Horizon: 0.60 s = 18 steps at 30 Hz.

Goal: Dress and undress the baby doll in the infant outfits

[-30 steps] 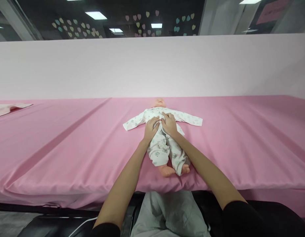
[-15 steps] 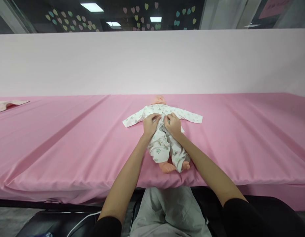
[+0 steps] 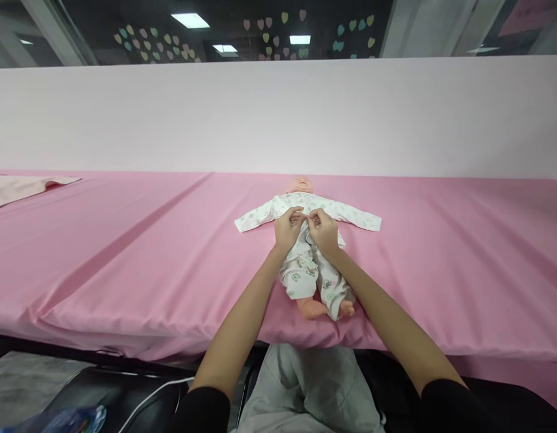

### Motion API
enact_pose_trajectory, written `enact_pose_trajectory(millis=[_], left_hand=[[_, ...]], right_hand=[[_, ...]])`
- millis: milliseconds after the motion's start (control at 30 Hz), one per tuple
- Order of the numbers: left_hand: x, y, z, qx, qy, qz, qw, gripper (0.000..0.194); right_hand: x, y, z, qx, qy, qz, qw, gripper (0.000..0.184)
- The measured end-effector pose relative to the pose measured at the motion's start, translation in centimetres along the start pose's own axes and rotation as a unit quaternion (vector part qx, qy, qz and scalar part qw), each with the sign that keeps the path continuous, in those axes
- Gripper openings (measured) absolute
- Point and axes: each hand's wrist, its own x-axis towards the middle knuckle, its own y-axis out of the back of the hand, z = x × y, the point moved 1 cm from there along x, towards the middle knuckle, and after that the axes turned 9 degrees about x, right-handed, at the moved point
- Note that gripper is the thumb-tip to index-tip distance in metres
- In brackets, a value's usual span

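Observation:
A baby doll (image 3: 313, 309) lies on its back on the pink sheet, its head away from me and its bare feet toward me. It wears a white printed baby outfit (image 3: 301, 273) with long sleeves spread to both sides. At the doll's middle, my left hand (image 3: 288, 228) pinches the front of the outfit. My right hand (image 3: 323, 231) pinches the cloth just beside it, the fingertips of both hands nearly meeting. What exactly lies between the fingertips is too small to make out.
The pink sheet (image 3: 147, 264) covers a padded table. A pale folded cloth (image 3: 21, 187) lies at the far left. Behind stands a white partition (image 3: 260, 114). Below the table's edge are a black chair (image 3: 125, 391), a white cable (image 3: 154, 394) and a blue crinkled item (image 3: 75, 420).
My hands have come closer together over the doll's front, the fingertips now almost touching. The whole view has shifted slightly, with the scene moving to the right.

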Motion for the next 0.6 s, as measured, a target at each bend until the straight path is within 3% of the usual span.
enact_pose_trajectory(millis=[300, 600], left_hand=[[-0.17, 0.0, -0.04, -0.031, 0.017, 0.007, 0.999, 0.018], [-0.34, 0.32, 0.11, 0.052, 0.007, 0.009, 0.999, 0.012]], right_hand=[[-0.04, 0.1, 0.0, 0.011, -0.02, 0.002, 1.0, 0.008], [-0.01, 0.04, -0.19, 0.026, -0.035, -0.054, 0.998, 0.014]])
